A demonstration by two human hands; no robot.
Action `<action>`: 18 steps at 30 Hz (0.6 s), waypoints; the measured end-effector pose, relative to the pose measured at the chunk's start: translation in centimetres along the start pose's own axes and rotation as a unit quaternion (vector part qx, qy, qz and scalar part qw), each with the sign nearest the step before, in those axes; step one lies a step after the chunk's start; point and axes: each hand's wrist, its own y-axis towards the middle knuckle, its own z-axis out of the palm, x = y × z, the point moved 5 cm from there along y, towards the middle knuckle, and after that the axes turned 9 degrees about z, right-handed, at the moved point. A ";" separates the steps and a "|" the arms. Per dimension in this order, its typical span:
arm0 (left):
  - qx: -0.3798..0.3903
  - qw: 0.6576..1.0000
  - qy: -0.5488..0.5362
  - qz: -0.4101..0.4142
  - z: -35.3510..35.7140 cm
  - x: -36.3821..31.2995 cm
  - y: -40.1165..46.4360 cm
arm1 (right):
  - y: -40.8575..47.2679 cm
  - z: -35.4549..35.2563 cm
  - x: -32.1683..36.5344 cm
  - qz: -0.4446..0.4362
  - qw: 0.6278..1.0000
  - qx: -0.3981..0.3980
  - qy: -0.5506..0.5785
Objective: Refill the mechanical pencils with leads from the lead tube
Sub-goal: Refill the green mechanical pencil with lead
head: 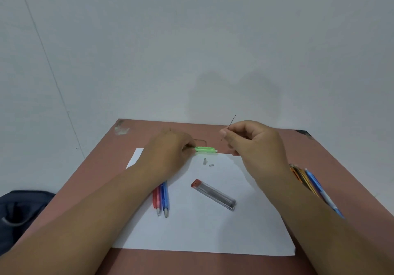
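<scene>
The refill looks midway, I'd say. The left hand (172,146) holds the green mechanical pencil (205,149) by one end, flat at the paper's (213,232) far edge, its open end pointing to three o'clock. The right hand (251,140) pinches a single lead (231,124), tilted upright, just at one o'clock of that end and not yet in. Two small grey caps (207,162) lie loose at six o'clock of the pencil. The lead tube (214,194) lies further toward six. A red pencil (156,198) and a blue pencil (164,198) wait beside the left wrist, more pencils (313,181) at the counter's (149,131) right edge.
</scene>
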 end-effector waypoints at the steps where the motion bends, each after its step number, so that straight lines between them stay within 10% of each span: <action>1: -0.008 1.000 -0.006 -0.011 -0.2 0.0 0.0 | 0.0 -0.1 0.1 0.000 1.000 0.001 0.010; 18: -0.227 0.960 -0.134 0.096 -3.3 -1.9 -1.5 | -4.1 0.0 4.3 -0.181 0.958 0.055 0.214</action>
